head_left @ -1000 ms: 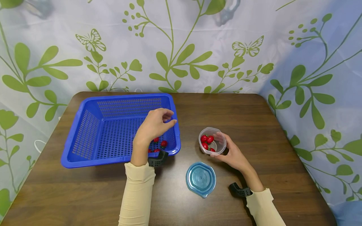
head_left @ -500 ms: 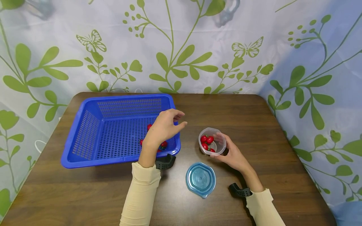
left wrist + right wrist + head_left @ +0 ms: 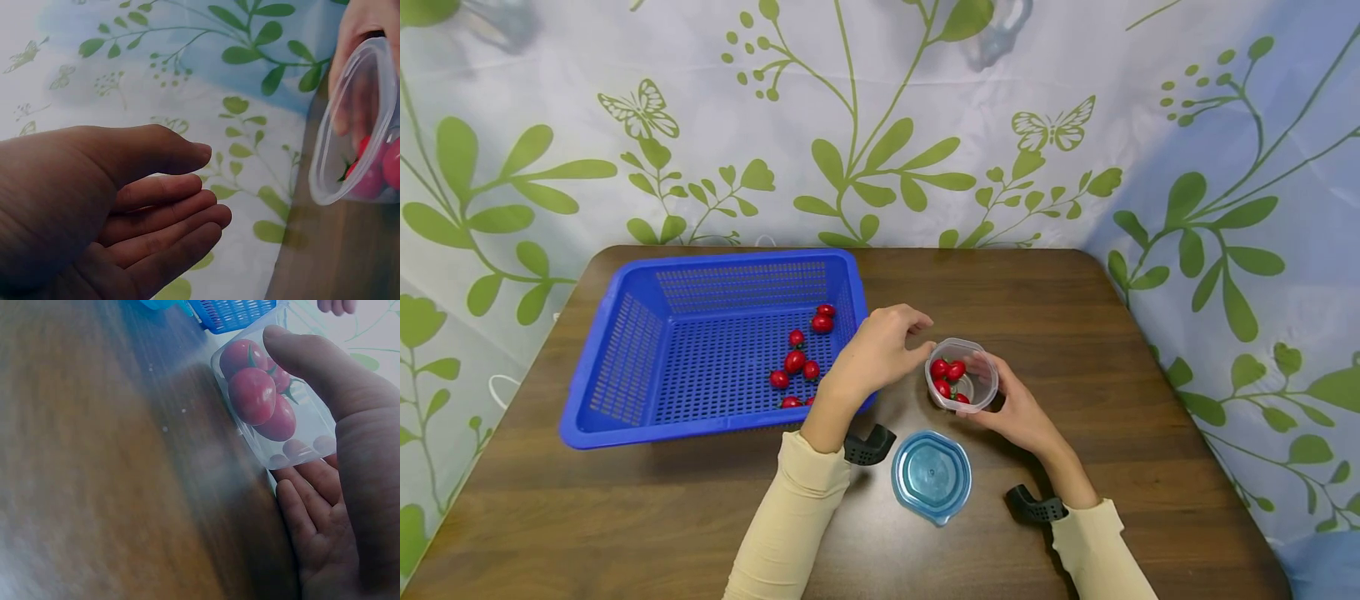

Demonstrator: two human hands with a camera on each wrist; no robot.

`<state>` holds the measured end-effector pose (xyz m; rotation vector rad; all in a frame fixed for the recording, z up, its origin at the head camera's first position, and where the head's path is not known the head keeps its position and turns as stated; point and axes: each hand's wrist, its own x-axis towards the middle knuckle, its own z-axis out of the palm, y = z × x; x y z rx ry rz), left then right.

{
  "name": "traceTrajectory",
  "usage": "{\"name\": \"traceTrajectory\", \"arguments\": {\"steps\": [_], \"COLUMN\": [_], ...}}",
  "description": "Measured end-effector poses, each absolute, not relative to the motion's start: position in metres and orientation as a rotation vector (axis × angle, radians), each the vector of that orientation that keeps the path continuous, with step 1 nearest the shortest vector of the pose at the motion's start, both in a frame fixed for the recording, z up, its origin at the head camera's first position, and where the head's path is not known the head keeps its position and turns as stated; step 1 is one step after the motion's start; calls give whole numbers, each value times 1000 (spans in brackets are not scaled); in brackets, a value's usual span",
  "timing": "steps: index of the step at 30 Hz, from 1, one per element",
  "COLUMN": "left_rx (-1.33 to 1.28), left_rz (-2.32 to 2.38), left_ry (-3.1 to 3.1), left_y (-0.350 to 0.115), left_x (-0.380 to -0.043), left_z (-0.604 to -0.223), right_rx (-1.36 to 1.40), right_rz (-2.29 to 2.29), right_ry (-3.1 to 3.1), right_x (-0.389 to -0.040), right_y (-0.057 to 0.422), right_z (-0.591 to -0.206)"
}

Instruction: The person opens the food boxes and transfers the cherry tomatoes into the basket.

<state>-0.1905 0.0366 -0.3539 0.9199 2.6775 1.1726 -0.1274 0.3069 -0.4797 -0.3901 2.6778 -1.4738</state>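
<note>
My right hand grips a small clear plastic container from its right side, thumb and fingers around the wall. Several red cherry tomatoes with green stems lie inside it, also seen through the wall in the right wrist view. Just left of the container's rim is my left hand, raised over the table. In the left wrist view its thumb and loosely bent fingers have nothing between them. A blue translucent lid lies on the table in front of the container.
A large blue plastic basket stands on the left of the wooden table, with several more tomatoes toward its right end. A leaf-patterned cloth hangs behind and beside the table.
My left hand has moved right, from above the basket's right edge to beside the container, uncovering tomatoes in the basket. The right hand and container have stayed in place.
</note>
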Motion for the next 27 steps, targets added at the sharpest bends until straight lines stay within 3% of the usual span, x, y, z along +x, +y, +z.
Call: {"name": "traceTrajectory", "arguments": {"steps": [27], "left_rx": [947], "left_rz": [969], "left_ry": [2618], "left_y": [87], "left_x": [-176], "left_z": [-381], "right_rx": [-327], "right_rz": [-1440], "right_ry": [2692], "right_x": [-125], "right_y": [309], "right_z": [-482]}}
